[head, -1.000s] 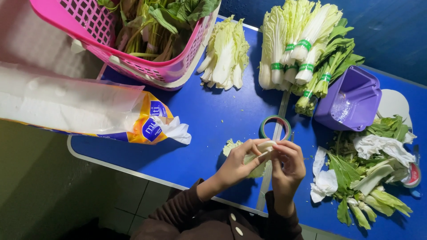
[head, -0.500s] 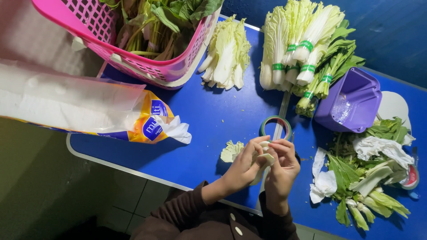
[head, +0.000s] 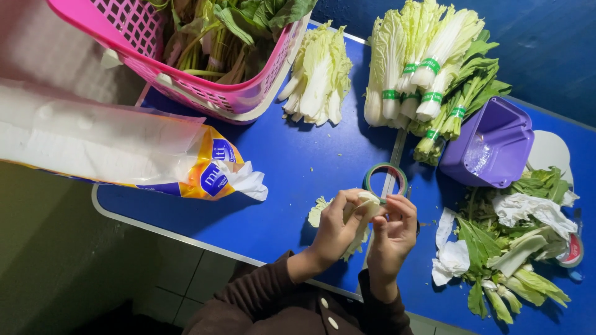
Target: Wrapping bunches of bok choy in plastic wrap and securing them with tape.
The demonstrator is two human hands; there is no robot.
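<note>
Both hands close on a pale leafy cabbage bunch (head: pixel 359 218), its stem end hidden.
Left hand (head: pixel 335 231) and right hand (head: pixel 393 234) grip it over the blue tabletop (head: pixel 292 180); pink plastic basket (head: pixel 205 93) at eleven o'clock, cut off.

Pink basket (head: pixel 205 93): cut off by the top edge; its far rim and the tops of the greens inside are not seen.
Plastic bag roll (head: pixel 105 149): cut off by the left edge.
Pale cabbage piece (head: pixel 360 217): largely covered by the left hand (head: pixel 335 232) and right hand (head: pixel 394 236); its full shape cannot be told.
Tape roll (head: pixel 386 180): near edge hidden behind the fingers.
Round object (head: pixel 574 251): partly buried under the leaf scraps (head: pixel 528 248); kind not determinable.
</note>
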